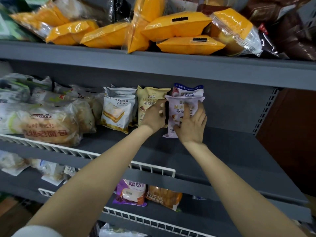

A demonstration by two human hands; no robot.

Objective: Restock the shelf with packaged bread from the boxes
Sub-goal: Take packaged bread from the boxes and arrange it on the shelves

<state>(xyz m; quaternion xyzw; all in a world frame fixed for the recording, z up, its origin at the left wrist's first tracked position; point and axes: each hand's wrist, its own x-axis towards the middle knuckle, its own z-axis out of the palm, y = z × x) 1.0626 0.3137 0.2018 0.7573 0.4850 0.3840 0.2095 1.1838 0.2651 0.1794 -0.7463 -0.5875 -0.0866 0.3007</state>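
Grey metal shelving (222,151) fills the view, white wire rail (150,165) along the front edge. Both bare forearms reach up to the middle tier. Right hand (191,125) grips a pale lilac mousse bread pack (177,106), upright on the shelf. Left hand (154,115) rests curled on the cream mousse pack (148,98) just beside it; whether it actually grips I can't tell. Behind the lilac pack, a blue-topped pack (188,89). Orange packs (179,24) piled on the top tier.
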